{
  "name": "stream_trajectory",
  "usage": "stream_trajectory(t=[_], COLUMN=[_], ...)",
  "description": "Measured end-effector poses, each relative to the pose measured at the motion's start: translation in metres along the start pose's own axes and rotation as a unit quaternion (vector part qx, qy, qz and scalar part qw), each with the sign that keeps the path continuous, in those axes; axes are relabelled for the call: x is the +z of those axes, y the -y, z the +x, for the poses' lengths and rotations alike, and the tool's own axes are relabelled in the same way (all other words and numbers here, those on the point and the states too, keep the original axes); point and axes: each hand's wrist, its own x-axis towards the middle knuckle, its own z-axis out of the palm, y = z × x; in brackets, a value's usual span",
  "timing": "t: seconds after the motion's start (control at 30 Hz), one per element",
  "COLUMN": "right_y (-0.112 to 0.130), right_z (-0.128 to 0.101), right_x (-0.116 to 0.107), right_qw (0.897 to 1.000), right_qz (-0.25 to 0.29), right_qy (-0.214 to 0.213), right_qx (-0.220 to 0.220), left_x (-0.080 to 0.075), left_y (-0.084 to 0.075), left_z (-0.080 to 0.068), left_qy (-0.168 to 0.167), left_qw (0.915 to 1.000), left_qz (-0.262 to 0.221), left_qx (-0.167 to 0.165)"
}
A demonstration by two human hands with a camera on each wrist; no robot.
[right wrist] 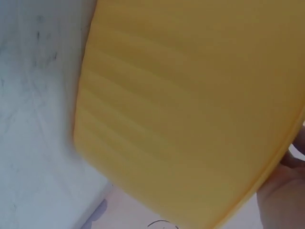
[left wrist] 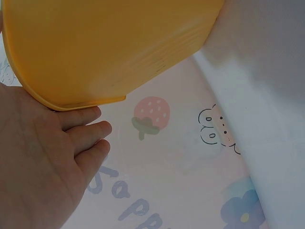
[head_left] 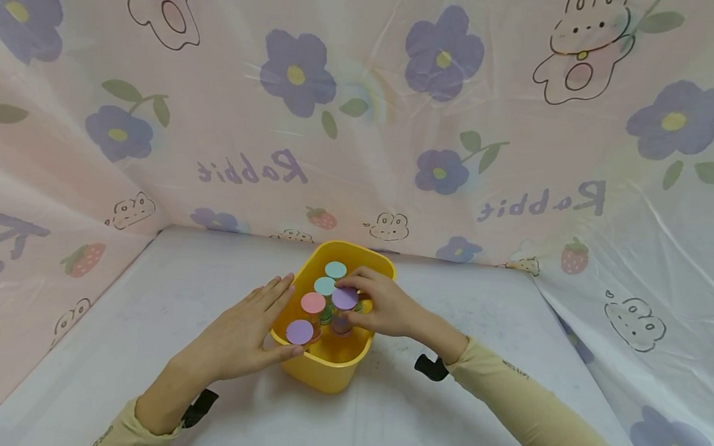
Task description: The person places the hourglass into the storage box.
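A yellow plastic bin (head_left: pixel 322 377) stands on the white table with several small clear jars inside. My left hand (head_left: pixel 232 341) rests along its left rim, fingers straight and thumb stretched over the near edge. In the left wrist view, those fingers (left wrist: pixel 88 138) lie just under the rim. My right hand (head_left: pixel 389 307) reaches into the bin and pinches an upright jar with a purple lid (head_left: pixel 345 298) between thumb and fingers. Left of it are jars with a pink lid (head_left: pixel 313 303) and another purple lid (head_left: pixel 299 332). Two light-blue lids (head_left: pixel 336 270) sit farther back.
A white tabletop (head_left: pixel 444 416) surrounds the bin. Behind it and along both sides hangs a pale pink curtain (head_left: pixel 367 149) printed with flowers and rabbits. Black straps (head_left: pixel 431 368) show at both wrists. The bin's ribbed outer wall (right wrist: pixel 181 95) fills most of the right wrist view.
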Motion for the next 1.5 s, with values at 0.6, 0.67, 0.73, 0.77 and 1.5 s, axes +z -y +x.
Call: stream_trajectory(t=[0.6,0.67,0.73,0.77,1.5], right_y=[-0.011,-0.013,-0.015,-0.016,-0.015], right_z=[0.026,0.029,0.031,0.032,0.036], right_x=[-0.011,-0.011,-0.01,-0.01,-0.008], right_qw=[0.984,0.983,0.982,0.982,0.978], right_qz=[-0.063,-0.068,-0.07,-0.07,-0.049], right_qy=[0.164,0.169,0.172,0.174,0.199], right_qx=[-0.01,-0.016,-0.02,-0.021,0.036], left_x=[0.0,0.0,0.0,0.0,0.001], left_y=[0.0,0.0,0.0,0.0,0.0], left_z=[0.0,0.0,0.001,0.001,0.0], left_qy=[0.001,0.0,0.0,-0.001,0.003], left_qw=[1.0,1.0,1.0,1.0,1.0], left_qz=[0.004,0.002,0.001,0.001,-0.003], left_qx=[0.0,0.0,0.001,0.002,-0.005])
